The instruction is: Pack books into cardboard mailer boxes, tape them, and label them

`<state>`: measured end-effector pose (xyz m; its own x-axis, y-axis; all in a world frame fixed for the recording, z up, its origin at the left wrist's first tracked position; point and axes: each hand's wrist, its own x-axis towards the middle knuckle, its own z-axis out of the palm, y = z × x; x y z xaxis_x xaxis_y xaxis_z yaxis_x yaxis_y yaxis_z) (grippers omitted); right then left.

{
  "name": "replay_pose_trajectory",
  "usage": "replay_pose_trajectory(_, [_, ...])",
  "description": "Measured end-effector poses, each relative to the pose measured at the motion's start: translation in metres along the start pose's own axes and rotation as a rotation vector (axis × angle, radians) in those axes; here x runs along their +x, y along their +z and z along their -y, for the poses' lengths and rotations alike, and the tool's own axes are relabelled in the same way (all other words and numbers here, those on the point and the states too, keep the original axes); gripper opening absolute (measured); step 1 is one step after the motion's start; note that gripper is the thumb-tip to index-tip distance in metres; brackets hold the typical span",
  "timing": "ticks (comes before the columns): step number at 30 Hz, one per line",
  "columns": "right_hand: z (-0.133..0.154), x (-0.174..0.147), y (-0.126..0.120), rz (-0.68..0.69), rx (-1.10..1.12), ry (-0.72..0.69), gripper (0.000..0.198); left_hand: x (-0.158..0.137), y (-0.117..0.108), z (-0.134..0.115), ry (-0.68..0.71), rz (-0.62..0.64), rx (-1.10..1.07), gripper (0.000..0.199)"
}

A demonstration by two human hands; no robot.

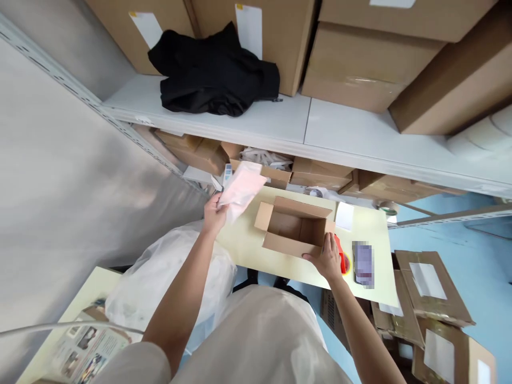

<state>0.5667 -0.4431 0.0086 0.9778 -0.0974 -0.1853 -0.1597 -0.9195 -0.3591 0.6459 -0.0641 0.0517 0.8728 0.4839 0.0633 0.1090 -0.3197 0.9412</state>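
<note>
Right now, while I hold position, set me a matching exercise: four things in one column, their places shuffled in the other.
Things:
1. Pink packet
2. Open carton
3. Black garment
4. Red tape dispenser

Places:
A. On the shelf above the table
B. On the table, just off the carton's right end
C. In the left hand
D. On the table, with the right hand on its near right corner

Pairs: 1-C, 2-D, 3-A, 4-B
</note>
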Motion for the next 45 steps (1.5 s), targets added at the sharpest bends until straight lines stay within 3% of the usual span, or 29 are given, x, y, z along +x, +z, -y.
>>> replay_pose_trajectory(2, [-0.001,0.0,0.0,0.001,0.004,-0.01,0.106,-0.012,0.016,-0.027,0.09,0.195,0.08,0.034])
replay_pose_trajectory(6, [0.0,-0.002,0.001,0.014,0.006,0.018,0.109,-0.045,0.078,-0.056,0.297,0.48,0.198,0.036])
replay_pose_trajectory(10, [0.002,-0.002,0.0,0.048,0.021,0.044,0.112,-0.061,0.124,-0.046,0.259,0.683,0.411,0.034])
replay_pose_trajectory(14, [0.002,0.0,-0.005,0.065,0.03,0.033,0.109,-0.059,0.141,-0.03,0.192,0.755,0.493,0.024])
replay_pose_trajectory(20, [0.002,0.001,-0.011,0.082,0.06,0.014,0.106,-0.08,0.128,-0.04,0.342,0.76,0.484,0.041])
replay_pose_trajectory(23, [-0.002,0.002,-0.013,0.03,0.104,0.001,0.107,-0.097,0.106,-0.04,0.449,0.541,0.473,0.048])
replay_pose_trajectory(25, [-0.008,0.004,-0.015,-0.054,0.183,0.031,0.106,-0.104,0.091,-0.033,0.332,0.305,0.416,0.071])
replay_pose_trajectory(27, [-0.014,0.007,-0.017,-0.154,0.359,0.082,0.103,-0.106,0.08,-0.022,0.083,0.193,0.24,0.09])
replay_pose_trajectory(29, [-0.021,0.011,-0.019,-0.187,0.598,0.098,0.093,-0.104,0.073,-0.011,-0.11,0.248,0.033,0.088])
replay_pose_trajectory(31, [-0.027,0.015,-0.022,-0.117,0.758,0.02,0.077,-0.102,0.068,-0.003,-0.133,0.376,-0.088,0.075])
replay_pose_trajectory(34, [-0.035,0.019,-0.029,0.041,0.639,-0.221,0.062,-0.098,0.059,0.002,0.1,0.58,0.004,0.076])
replay_pose_trajectory(38, [-0.041,0.019,-0.04,0.211,0.098,-0.397,0.075,-0.091,0.053,0.004,0.432,0.813,0.347,0.095])
replay_pose_trajectory(41, [-0.039,0.02,-0.044,0.29,-0.043,-0.414,0.081,-0.087,0.059,0.005,0.475,0.846,0.408,0.075])
replay_pose_trajectory(45, [-0.031,0.017,-0.039,0.272,0.164,-0.381,0.056,-0.089,0.064,0.006,0.43,0.795,0.35,0.042])
